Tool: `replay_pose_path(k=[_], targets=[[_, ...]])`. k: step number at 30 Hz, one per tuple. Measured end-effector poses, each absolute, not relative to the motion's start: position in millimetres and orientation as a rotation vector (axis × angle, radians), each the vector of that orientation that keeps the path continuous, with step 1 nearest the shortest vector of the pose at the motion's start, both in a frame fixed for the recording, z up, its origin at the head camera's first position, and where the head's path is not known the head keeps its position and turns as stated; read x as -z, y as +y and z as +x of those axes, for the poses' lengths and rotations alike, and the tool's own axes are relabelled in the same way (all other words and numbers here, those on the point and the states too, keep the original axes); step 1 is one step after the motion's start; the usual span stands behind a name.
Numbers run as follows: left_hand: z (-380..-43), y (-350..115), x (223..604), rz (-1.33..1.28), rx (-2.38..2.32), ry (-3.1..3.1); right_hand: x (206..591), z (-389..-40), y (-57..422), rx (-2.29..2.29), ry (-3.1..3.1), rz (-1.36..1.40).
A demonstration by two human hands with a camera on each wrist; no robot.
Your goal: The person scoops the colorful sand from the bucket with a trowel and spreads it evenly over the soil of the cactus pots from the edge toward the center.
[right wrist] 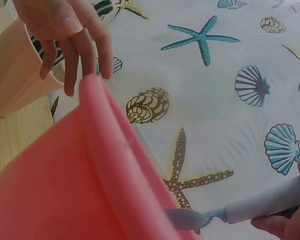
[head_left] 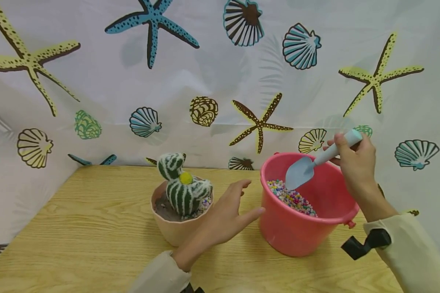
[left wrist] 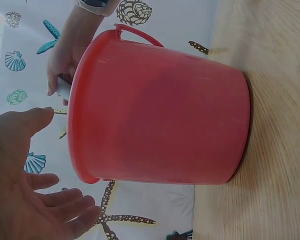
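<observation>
My right hand (head_left: 357, 162) grips the handle of a light blue trowel (head_left: 300, 171), its blade tilted down inside the mouth of a pink bucket (head_left: 297, 232). Small multicoloured pebbles (head_left: 291, 198) lie in the bucket, heaped toward its left side. Between the bucket and a potted cactus, my left hand (head_left: 223, 215) hovers with fingers spread, holding nothing. The cactus (head_left: 185, 195) is green with white fuzzy stripes and a yellow ball. It stands in a pale peach pot (head_left: 172, 230), with grey soil on one side and some pebbles on the other.
A wooden tabletop (head_left: 77, 224) carries the pot and the bucket. Behind it hangs a white cloth (head_left: 212, 73) printed with starfish and shells. The bucket's handle (left wrist: 140, 35) shows at its rim in the left wrist view.
</observation>
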State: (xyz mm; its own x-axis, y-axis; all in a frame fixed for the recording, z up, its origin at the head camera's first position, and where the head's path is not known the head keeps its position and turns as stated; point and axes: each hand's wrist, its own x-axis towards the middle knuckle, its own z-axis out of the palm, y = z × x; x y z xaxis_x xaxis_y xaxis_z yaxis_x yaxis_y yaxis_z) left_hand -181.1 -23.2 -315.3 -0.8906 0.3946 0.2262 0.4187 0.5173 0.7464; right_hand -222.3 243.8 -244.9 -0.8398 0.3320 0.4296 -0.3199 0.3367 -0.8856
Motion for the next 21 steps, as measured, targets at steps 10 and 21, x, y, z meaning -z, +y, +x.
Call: replay_pose_path(k=[10,21], targets=[[-195,-3,314,-0.805,1.373,-2.637,252,-227,249,-1.428,-2.256,-0.023],[-211,11,320,-0.863,1.330,-2.653,261,-234,260,-1.295,-2.398,-0.079]])
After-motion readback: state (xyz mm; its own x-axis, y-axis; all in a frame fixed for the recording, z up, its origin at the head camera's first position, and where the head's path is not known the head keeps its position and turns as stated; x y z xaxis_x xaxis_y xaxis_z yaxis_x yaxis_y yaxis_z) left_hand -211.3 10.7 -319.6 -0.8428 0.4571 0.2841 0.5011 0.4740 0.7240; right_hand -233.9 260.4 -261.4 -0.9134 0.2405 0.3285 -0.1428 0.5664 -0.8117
